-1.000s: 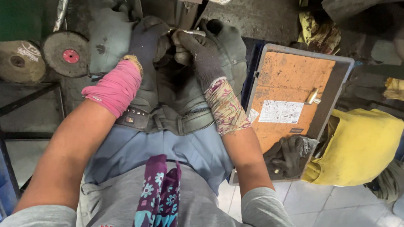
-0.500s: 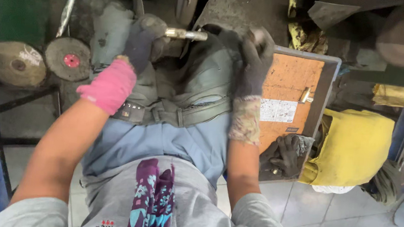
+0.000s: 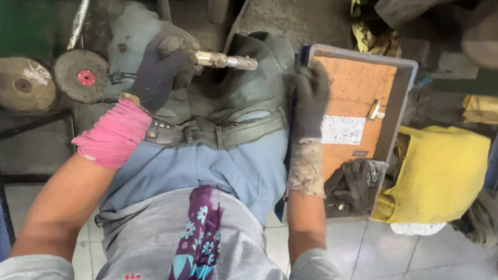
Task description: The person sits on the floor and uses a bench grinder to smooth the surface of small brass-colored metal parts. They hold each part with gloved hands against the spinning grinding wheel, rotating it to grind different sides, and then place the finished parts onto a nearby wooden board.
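Observation:
My left hand (image 3: pixel 162 71), in a dark glove with a pink cuff, grips a short metal rod-like part (image 3: pixel 225 61) held level over my lap. My right hand (image 3: pixel 307 97), also in a dark glove, with a worn patterned cuff, rests with fingers apart at the left edge of a grey crate (image 3: pixel 406 87). It holds nothing. The crate has an orange board bottom (image 3: pixel 353 89) with a small metal piece (image 3: pixel 374 110) and a white label lying in it. A thick grey apron (image 3: pixel 247 92) is belted over my lap.
Two round abrasive wheels (image 3: pixel 81 75) lie on a dark stand at the left. A spare dark glove (image 3: pixel 355 184) sits at the crate's near end. A yellow container (image 3: pixel 442 173) stands to the right on a tiled floor. Blue crate edges flank both sides.
My right hand has left the metal part and moved right and down to the crate's edge. My left hand now holds the part alone, still over my lap.

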